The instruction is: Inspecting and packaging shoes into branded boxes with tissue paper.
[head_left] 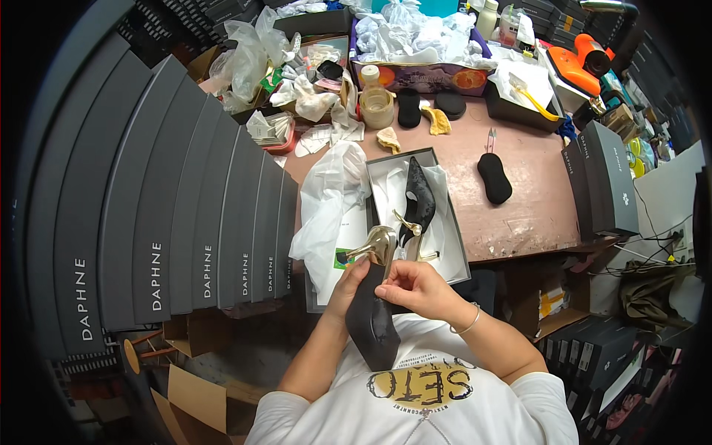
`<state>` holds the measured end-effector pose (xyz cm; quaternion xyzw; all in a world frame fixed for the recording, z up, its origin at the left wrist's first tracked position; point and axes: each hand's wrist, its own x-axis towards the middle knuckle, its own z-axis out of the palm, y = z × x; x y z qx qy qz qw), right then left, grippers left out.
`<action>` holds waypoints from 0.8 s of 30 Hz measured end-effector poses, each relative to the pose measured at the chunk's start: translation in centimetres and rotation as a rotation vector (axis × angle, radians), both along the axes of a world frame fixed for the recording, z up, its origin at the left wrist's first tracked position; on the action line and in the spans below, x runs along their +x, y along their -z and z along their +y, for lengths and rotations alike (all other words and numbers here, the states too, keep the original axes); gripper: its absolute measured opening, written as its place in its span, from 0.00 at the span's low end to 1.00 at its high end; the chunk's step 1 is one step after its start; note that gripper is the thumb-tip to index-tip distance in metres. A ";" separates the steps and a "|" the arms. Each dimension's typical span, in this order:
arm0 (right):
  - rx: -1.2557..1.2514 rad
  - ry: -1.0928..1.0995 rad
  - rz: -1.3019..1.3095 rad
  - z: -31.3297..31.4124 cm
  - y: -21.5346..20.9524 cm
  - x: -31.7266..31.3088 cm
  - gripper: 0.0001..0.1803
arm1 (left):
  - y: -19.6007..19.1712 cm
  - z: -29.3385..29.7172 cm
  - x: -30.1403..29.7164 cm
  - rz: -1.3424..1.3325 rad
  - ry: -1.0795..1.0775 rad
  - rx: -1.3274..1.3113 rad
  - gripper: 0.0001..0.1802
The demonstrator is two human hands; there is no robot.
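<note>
Black shoe [374, 315] with a gold-toned heel is up off the worktop [534, 204], held in front of the person's white shirt [475, 378], pointed end toward the body, heel end away. Left hand [345, 291] closed around its left side near the heel; right hand [417, 288] has thumb and fingertips drawn together, pinching at the right side just below the heel. Exactly which bit the right fingertips grip: too small to tell. Thin bracelet [466, 319] at the right wrist. Beyond the hands, an open shoebox [458, 248] lined with white paper; second black shoe [421, 200] lies inside, toe pointing away. Crumpled white wrapping [320, 196] just left of the box. To the right, a black oval pad [495, 179], tweezers [491, 139] at its far end. Farther back, a bottle of liquid [376, 107] near a yellow cloth [437, 121]. Row of dark boxes [185, 208] along the left.
</note>
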<state>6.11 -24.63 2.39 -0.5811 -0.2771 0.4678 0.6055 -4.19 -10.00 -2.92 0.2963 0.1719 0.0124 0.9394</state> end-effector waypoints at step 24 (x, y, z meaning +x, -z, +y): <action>0.098 -0.020 -0.492 0.6 -0.6 0.5 0.10 | -2.8 1.7 -1.1 0.038 0.140 0.604 0.39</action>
